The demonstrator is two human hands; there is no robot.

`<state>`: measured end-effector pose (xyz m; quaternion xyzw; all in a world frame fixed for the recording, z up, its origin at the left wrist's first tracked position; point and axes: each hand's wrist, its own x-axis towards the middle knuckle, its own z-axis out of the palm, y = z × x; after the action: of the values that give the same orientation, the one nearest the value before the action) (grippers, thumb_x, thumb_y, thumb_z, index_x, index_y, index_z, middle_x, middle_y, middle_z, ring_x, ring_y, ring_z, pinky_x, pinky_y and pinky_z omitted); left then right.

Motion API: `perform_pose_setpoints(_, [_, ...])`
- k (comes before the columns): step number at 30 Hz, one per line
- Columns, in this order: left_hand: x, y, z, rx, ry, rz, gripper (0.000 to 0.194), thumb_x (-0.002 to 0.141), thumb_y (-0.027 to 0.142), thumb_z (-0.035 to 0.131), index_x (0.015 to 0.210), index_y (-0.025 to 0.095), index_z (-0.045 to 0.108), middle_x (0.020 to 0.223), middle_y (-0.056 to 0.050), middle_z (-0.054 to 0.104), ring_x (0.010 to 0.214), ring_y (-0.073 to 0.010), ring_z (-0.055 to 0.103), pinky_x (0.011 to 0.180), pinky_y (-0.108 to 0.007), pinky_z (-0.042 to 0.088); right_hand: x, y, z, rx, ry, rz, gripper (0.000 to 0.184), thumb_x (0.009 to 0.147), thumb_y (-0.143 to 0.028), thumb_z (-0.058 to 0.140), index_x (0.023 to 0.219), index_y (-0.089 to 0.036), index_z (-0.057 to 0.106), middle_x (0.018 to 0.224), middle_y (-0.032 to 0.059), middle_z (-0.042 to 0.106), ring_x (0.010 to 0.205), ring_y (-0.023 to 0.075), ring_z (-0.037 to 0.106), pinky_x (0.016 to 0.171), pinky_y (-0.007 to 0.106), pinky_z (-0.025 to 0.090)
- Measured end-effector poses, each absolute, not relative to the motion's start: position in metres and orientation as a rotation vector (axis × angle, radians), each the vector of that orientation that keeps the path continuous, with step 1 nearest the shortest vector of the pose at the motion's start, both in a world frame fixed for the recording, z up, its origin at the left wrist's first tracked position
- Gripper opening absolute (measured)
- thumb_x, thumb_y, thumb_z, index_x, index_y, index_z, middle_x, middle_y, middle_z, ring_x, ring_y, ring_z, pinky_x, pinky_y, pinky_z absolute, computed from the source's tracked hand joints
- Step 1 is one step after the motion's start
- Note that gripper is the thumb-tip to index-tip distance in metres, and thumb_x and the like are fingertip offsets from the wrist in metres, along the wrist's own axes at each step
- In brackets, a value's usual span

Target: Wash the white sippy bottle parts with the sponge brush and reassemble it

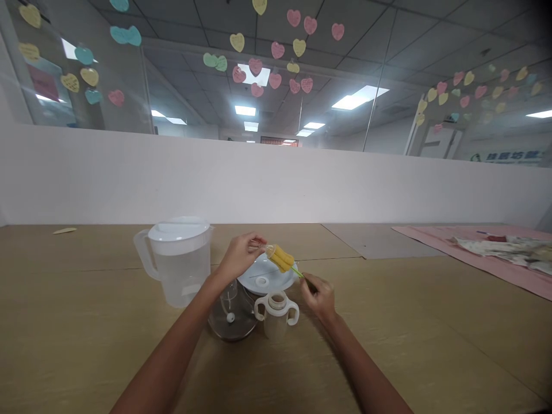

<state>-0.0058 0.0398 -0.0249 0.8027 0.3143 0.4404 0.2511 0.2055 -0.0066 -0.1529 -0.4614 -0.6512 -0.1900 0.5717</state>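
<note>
My right hand (319,294) is closed around the handle of a bottle brush (281,259) with a yellow sponge head and a green stem. The brush points up and to the left. My left hand (241,253) pinches a small clear piece (268,249), perhaps a bottle teat, at the tip of the sponge. Whether the tip is inside it, I cannot tell. Below the hands stands a clear baby bottle (276,315) with two white handles and an uncovered mouth. Behind it, a pale blue plate (246,278) carries a white ring (261,282).
A clear lidded pitcher (181,264) stands left of my left forearm. A steel tray (233,329) holds a clear part with a white weighted ball (230,317). A pink cloth (431,244) lies at far right, with bunched fabric on it. A white wall (276,184) backs the table.
</note>
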Motion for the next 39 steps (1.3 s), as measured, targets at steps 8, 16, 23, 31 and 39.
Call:
perform_pose_setpoints(8, [-0.029,0.022,0.002,2.394,1.126,0.883,0.021,0.066,0.033,0.060,0.078,0.017,0.064,0.076,-0.003,0.068,0.065,-0.0160,0.062,0.058,-0.023,0.045,0.204,-0.007,-0.149,-1.183,-1.665,-0.522,0.023,0.079,-0.021,0.042,0.072,-0.013,0.063,0.050,0.0003,0.053,0.044,0.0086,0.045,0.049,0.020,0.032])
perform_pose_setpoints(16, [-0.046,0.028,-0.011,2.312,1.455,0.089,0.010,0.055,0.022,0.061,0.053,0.017,0.053,0.044,0.001,0.057,0.045,-0.0147,0.055,0.046,-0.022,0.041,0.209,-0.003,-0.150,-1.439,-1.549,-0.528,0.027,0.080,-0.026,0.039,0.071,-0.015,0.062,0.054,0.0011,0.057,0.048,0.0090,0.047,0.048,0.021,0.026])
perform_pose_setpoints(23, [-0.022,0.032,-0.040,2.417,1.539,-0.165,0.022,0.038,0.007,0.067,0.048,0.016,0.049,0.042,0.001,0.052,0.047,-0.0194,0.054,0.052,-0.030,0.044,0.208,-0.001,-0.156,-1.441,-1.621,-0.573,0.027,0.081,-0.026,0.039,0.070,-0.015,0.060,0.054,0.0010,0.057,0.047,0.0092,0.047,0.049,0.022,0.024])
perform_pose_setpoints(31, [-0.019,0.021,-0.028,2.621,1.528,-0.132,0.017,0.049,0.014,0.065,0.065,0.017,0.060,0.078,-0.008,0.066,0.067,-0.0225,0.060,0.057,-0.029,0.044,0.208,0.001,-0.156,-1.449,-1.627,-0.582,0.028,0.081,-0.028,0.038,0.069,-0.015,0.060,0.053,0.0012,0.057,0.046,0.0091,0.046,0.048,0.022,0.024])
perform_pose_setpoints(39, [-0.006,0.031,-0.052,2.622,1.564,-0.074,0.018,0.042,0.012,0.072,0.055,0.012,0.060,0.069,-0.015,0.066,0.071,-0.0311,0.063,0.063,-0.037,0.048,0.207,0.000,-0.154,-1.484,-1.634,-0.560,0.028,0.081,-0.027,0.038,0.068,-0.016,0.060,0.054,0.0012,0.058,0.046,0.0095,0.048,0.049,0.022,0.024])
